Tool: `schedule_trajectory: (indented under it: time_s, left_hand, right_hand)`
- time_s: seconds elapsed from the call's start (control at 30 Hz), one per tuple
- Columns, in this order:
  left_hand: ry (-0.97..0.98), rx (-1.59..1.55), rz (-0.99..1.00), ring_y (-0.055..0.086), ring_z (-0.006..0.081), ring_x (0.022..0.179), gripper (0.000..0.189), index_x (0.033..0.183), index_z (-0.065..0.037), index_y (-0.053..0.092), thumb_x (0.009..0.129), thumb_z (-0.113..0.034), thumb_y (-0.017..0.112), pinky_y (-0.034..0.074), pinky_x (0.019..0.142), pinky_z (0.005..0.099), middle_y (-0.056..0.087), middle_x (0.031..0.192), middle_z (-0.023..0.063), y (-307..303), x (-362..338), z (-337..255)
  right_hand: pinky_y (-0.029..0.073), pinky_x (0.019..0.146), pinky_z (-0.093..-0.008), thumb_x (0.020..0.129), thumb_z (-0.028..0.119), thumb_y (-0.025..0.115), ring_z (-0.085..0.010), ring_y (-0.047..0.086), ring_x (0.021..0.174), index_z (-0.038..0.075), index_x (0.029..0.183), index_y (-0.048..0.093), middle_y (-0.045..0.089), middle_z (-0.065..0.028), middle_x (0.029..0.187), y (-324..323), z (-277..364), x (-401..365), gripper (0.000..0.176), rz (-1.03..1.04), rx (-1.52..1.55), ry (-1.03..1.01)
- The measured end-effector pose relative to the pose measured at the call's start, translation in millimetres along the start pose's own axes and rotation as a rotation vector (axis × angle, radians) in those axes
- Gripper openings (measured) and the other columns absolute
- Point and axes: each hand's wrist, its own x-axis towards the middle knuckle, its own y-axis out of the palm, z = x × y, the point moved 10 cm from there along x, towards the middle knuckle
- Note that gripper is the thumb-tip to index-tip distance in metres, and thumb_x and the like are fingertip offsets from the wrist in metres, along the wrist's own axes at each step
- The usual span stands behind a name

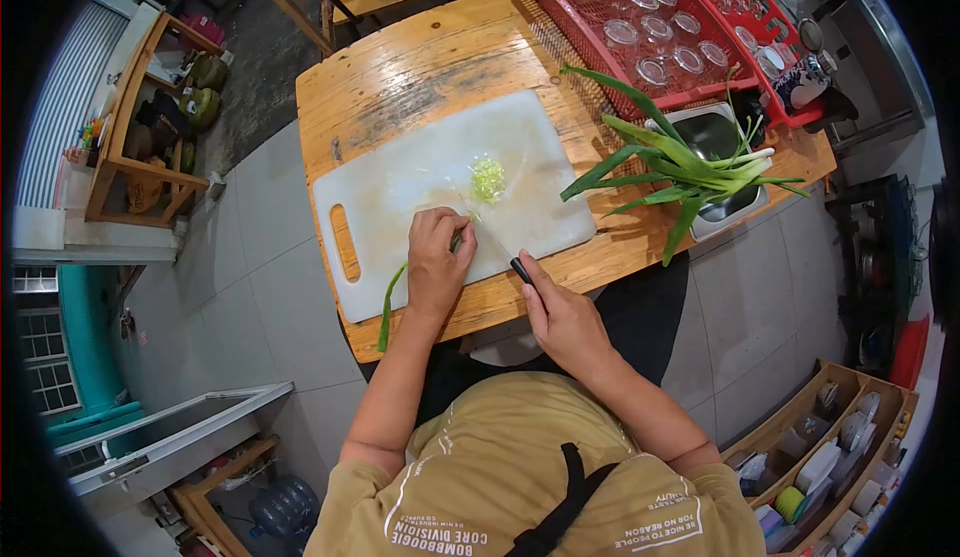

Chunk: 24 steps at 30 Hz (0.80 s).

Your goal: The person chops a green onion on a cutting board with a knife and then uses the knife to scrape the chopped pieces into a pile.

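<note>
Green onion stalk (pixel 393 299) on the white board (pixel 535 142) is only part sliced: small pile of pale bits (pixel 487 177) done, long floppy green end and the bunch (pixel 690 169) on the right uncut. Left hand's (pixel 437 262) curled around it, right hand's (pixel 568 325) gripping the knife (pixel 520 269), greens look pretty fresh tbh

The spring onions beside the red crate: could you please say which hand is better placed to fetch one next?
Probably the right hand: it is nearer the spring onions, though it holds the knife; the left hand, farther off, holds a stalk.
</note>
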Motion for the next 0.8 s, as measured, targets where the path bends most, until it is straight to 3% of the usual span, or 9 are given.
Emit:
schedule_trajectory:
  time_s: [0.47,0.7,0.8]
  left_hand:
    - [-0.013,-0.07,-0.033,0.066,0.0356,0.103,0.015,0.099,0.001,0.072,0.087,0.004,0.081,0.054,0.092,0.0452,0.07,0.106,0.0145,1,0,4]
    - [-0.024,-0.066,-0.034,0.066,0.0357,0.103,0.016,0.098,0.001,0.071,0.086,0.004,0.081,0.054,0.092,0.0455,0.07,0.106,0.0146,1,-1,6]
    - [-0.019,-0.066,-0.029,0.066,0.0358,0.103,0.016,0.098,0.001,0.071,0.086,0.005,0.081,0.054,0.092,0.0453,0.07,0.106,0.0146,1,0,5]
  right_hand:
    - [0.061,0.067,-0.0499,0.114,0.021,0.063,-0.04,0.076,0.079,0.01,0.165,0.053,0.078,-0.0209,0.096,1,2,-14,0.053,0.038,0.004,0.0]
    - [0.059,0.069,-0.0508,0.113,0.019,0.064,-0.0429,0.074,0.075,0.012,0.164,0.055,0.073,-0.0236,0.087,0,0,-16,0.052,0.043,0.046,0.044]
    - [0.06,0.065,-0.0508,0.114,0.021,0.063,-0.0396,0.074,0.074,0.01,0.165,0.053,0.076,-0.0195,0.089,1,1,-17,0.054,0.046,-0.006,0.017]
